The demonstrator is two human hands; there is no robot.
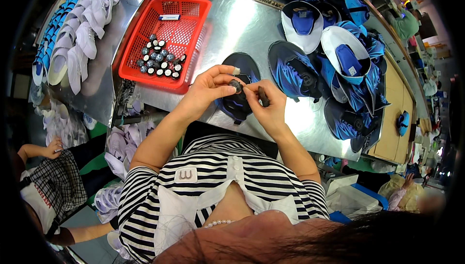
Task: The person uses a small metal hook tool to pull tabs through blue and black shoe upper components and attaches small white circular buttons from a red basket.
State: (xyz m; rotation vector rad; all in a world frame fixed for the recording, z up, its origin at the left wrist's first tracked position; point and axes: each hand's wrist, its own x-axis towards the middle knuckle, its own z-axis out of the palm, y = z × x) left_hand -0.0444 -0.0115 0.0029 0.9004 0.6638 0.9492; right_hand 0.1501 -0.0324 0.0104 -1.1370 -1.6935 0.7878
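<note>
A small round black dial [236, 86] is pinched between the thumb and fingers of my left hand [209, 86], which has a light wrap on one fingertip. Close beside it, my right hand [271, 108] has its fingers closed, with a dark elongated piece [263, 96] held among them. The right thumb and fingertip meet at the dial's edge; whether they pinch a part of it is too small to tell. Under both hands lies a black and blue shoe upper [237, 106], partly hidden by them. A second blue and black shoe upper [293, 70] lies to its right.
A red plastic basket [128, 73] at left holds several round black and white dials and a small white-and-blue box [169, 17]. More blue uppers [348, 58] are heaped at right. White shoe parts [85, 36] line the far left. Another person's hand [53, 148] shows at left.
</note>
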